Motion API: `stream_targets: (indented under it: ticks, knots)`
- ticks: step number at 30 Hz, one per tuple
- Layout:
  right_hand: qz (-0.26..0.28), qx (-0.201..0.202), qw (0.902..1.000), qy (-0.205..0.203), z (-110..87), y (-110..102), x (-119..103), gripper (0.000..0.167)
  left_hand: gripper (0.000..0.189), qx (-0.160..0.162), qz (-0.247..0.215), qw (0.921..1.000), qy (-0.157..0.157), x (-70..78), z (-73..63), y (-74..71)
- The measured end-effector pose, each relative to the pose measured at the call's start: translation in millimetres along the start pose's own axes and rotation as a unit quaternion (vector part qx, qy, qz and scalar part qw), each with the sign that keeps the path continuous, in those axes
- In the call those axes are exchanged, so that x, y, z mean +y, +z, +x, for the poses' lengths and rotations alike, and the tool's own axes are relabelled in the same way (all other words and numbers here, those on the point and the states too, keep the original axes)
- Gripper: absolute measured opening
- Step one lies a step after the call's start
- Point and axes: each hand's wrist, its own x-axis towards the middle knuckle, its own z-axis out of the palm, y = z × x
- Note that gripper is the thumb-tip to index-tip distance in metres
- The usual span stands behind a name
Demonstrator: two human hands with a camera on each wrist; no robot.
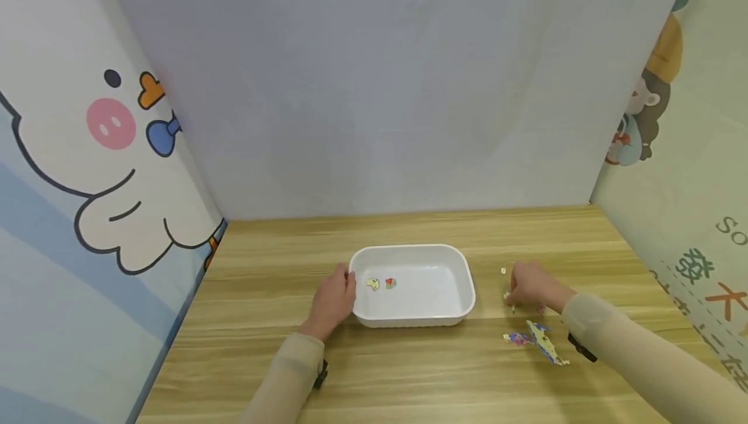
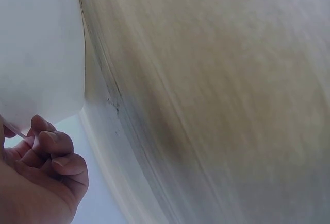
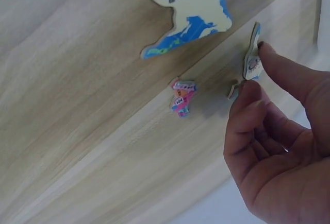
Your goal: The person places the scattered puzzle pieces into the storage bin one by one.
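Note:
A white plastic tray point(image 1: 413, 320) stands on the wood-grain table. My left hand point(image 1: 334, 300) grips its left rim, the fingers point(image 2: 56, 144) curled at the edge in the left wrist view. Two small flat puzzle pieces, one cream point(image 1: 373, 284) and one red and green point(image 1: 391, 283), lie inside the tray. To the right of the tray, my right hand point(image 1: 528, 284) pinches a narrow cream-and-blue puzzle piece point(image 3: 252, 59) between thumb and forefinger, tipped up on edge. Close under the fingertips is another small piece point(image 3: 233, 91); a pink piece point(image 3: 183, 98) lies nearby.
Nearer the front right lie a large cream-and-blue piece point(image 1: 545, 343) and a purple-and-blue piece point(image 1: 517, 338). A tiny cream piece point(image 1: 503, 271) lies beyond the right hand. A pale curtain point(image 1: 380, 99) hangs behind the table point(image 1: 409, 378), with printed cloths at both sides.

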Motion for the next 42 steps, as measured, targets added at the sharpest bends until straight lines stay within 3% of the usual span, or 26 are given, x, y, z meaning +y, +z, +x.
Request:
stream_targets:
  ticks: [4,12,15,22,29,34,42]
  knots:
    - [0.002,0.000,1.0000,0.000,-0.5,0.1,-1.3,0.030,0.020,-0.001,-0.002,1.0000,-0.001,-0.2,0.1,1.1]
    - [0.015,-0.001,0.9998,-0.012,-0.7,-0.1,-2.0,0.046,0.019,0.000,-0.007,1.0000,0.002,-0.6,-0.9,0.3]
    - [0.016,-0.003,0.9998,-0.014,-1.3,-1.5,-3.8,0.040,0.018,0.002,-0.003,1.0000,0.003,-0.1,-1.6,-0.7]
    - [0.080,-0.033,0.9961,-0.016,-2.5,-13.8,-11.8,0.015,0.020,-0.010,-0.005,0.9999,-0.009,0.4,0.4,-0.6]
    - [0.141,-0.066,0.9878,0.010,7.7,-43.7,-35.8,0.007,0.021,-0.008,-0.005,0.9999,-0.013,0.3,0.2,0.2]
    - [0.143,-0.077,0.9867,0.007,21.4,-58.6,-57.9,0.005,0.021,-0.009,-0.013,0.9998,-0.013,0.2,-0.8,-0.5]
    - [0.135,-0.062,0.9889,-0.009,36.7,-66.8,-77.8,0.005,0.021,-0.007,-0.009,0.9999,-0.010,-2.8,0.4,0.7]
